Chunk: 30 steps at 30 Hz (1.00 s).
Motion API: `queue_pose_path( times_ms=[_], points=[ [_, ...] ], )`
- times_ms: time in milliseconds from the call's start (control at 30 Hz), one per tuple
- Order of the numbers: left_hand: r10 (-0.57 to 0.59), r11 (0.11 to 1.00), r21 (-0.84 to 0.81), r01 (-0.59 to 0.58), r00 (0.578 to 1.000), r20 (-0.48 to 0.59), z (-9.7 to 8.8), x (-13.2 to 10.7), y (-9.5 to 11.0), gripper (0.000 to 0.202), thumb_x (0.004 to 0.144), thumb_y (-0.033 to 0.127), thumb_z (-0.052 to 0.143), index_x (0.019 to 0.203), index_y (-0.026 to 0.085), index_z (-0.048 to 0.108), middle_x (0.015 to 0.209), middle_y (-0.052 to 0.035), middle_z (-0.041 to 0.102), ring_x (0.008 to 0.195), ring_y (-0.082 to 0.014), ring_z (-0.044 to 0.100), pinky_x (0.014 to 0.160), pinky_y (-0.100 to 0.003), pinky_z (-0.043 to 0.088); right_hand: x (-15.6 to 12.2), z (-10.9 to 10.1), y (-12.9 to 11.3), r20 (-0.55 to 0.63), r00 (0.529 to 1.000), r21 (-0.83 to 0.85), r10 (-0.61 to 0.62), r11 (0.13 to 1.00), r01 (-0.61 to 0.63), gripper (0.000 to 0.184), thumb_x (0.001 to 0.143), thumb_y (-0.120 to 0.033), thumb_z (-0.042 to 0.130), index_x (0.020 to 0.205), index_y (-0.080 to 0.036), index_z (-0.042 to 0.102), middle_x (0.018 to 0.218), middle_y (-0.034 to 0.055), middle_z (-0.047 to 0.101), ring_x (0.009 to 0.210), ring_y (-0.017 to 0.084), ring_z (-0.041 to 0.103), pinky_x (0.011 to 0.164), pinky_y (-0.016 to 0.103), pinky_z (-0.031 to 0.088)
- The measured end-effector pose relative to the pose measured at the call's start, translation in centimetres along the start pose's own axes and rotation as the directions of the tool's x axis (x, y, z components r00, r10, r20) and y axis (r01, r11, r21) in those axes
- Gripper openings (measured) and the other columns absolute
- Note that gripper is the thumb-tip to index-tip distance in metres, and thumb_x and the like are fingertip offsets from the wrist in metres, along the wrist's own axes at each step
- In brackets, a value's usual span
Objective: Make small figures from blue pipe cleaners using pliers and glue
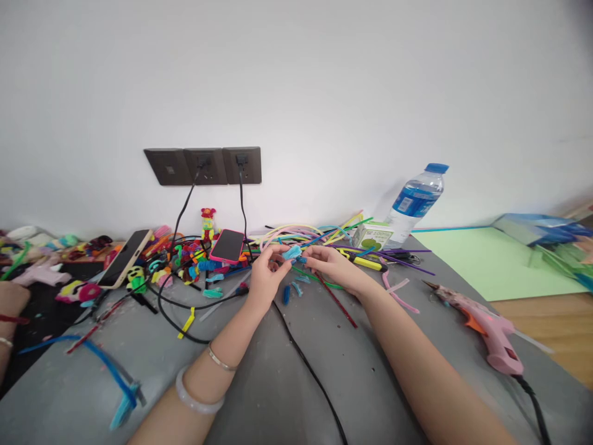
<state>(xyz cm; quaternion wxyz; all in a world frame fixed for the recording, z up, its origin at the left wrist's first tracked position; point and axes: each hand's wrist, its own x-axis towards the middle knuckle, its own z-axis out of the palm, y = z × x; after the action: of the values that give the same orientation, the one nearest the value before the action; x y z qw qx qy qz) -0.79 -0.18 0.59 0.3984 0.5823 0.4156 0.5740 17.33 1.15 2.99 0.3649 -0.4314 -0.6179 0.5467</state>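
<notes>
My left hand (270,270) pinches a folded piece of light blue pipe cleaner (291,252) above the middle of the grey table. Close against it, my right hand (330,267) has its fingertips closed on a short dark blue pipe cleaner piece (301,259). Whether the two pieces touch, I cannot tell. Below my hands lie a dark blue bit (286,295) and some light blue bits (297,288). A dark red pipe cleaner (340,303) slants out beneath my right wrist.
A pink glue gun (486,330) lies at right, its cord running off the front. A water bottle (414,204) leans by the wall beside a small box (372,236). Phones (227,246), cables and pipe cleaner figures (136,279) crowd the left. Another person's hand (13,300) shows at far left.
</notes>
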Motion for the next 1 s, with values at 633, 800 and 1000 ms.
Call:
queue_pose_path(
  times_ms=[633,800,1000],
  points=[
    [-0.025,0.986,-0.160,0.039,0.995,0.092,0.1,-0.1,-0.3,0.026,0.071,0.028,0.076,0.093,0.016,0.068,0.093,-0.0069,0.069,0.086,-0.0182,0.064,0.072,-0.027,0.052,-0.1,0.4,-0.2,0.028,0.987,0.173,-0.156,0.974,0.149,0.032,0.074,-0.042,0.077,0.093,-0.019,0.066,0.096,0.0044,0.069,0.091,0.019,0.062,0.086,0.033,0.045],
    [-0.001,0.983,-0.181,0.023,0.993,0.119,0.1,-0.1,-0.2,0.028,0.072,0.032,0.076,0.094,0.017,0.068,0.094,-0.0069,0.070,0.087,-0.0185,0.065,0.073,-0.028,0.053,-0.1,0.7,-0.5,0.009,0.989,0.188,-0.150,0.971,0.146,0.030,0.074,-0.042,0.077,0.089,-0.018,0.066,0.089,0.0028,0.067,0.086,0.017,0.059,0.080,0.031,0.045],
    [0.002,0.985,-0.171,0.022,0.990,0.142,0.1,-0.1,-0.1,0.031,0.075,0.035,0.074,0.098,0.017,0.068,0.101,-0.0086,0.070,0.089,-0.0192,0.064,0.075,-0.030,0.053,-0.1,0.7,-0.6,-0.004,0.991,0.213,-0.136,0.968,0.133,0.032,0.073,-0.044,0.077,0.087,-0.018,0.065,0.085,0.0023,0.064,0.077,0.015,0.055,0.075,0.029,0.043]
  ],
)
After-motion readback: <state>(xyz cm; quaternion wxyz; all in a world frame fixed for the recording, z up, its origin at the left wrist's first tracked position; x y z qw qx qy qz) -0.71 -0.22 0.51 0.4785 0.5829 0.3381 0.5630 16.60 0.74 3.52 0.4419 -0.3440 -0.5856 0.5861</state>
